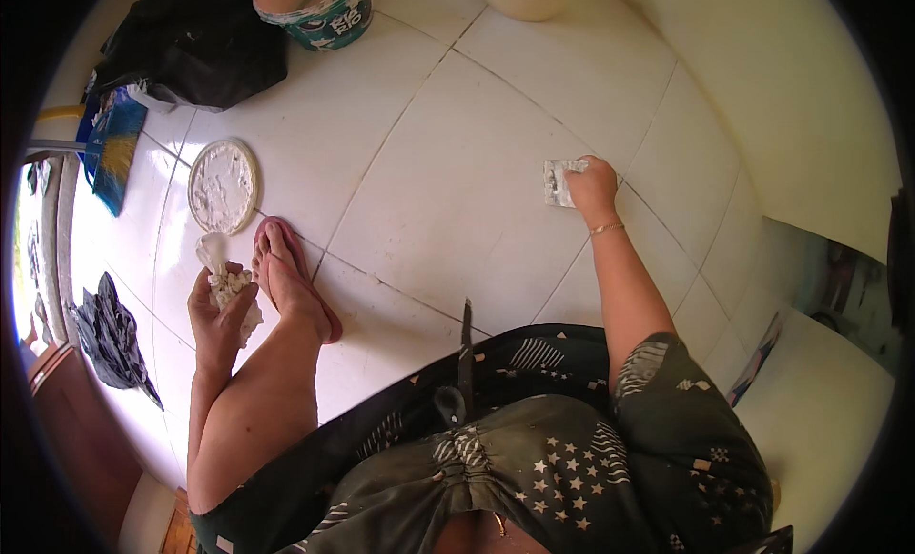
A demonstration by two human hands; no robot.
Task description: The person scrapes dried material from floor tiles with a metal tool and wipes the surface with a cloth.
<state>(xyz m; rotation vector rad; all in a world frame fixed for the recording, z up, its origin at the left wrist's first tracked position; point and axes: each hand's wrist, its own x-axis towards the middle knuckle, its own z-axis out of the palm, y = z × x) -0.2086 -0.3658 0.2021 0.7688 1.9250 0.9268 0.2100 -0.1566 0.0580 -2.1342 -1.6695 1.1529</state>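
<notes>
My right hand [594,188] reaches out over the white tiled floor [448,201], its fingers closed on a flat, squarish scraper [556,184] smeared with white paste. The scraper is at a grout line or just above the tiles; I cannot tell whether it touches. Closer in on the left, my left hand [217,316] grips a crumpled white bundle [229,287], whose top sticks up above the fingers. Whether it is cloth or plastic is unclear. Just beyond that hand lies a round lid [223,186] coated with whitish paste.
A green bucket [329,20] stands at the far left of centre beside a black bag [195,44]. A broom [114,154] and a crumpled dark plastic bag [112,330] lie at the left. My sandalled foot [286,268] is near the lid. A pale wall panel [782,106] borders the right.
</notes>
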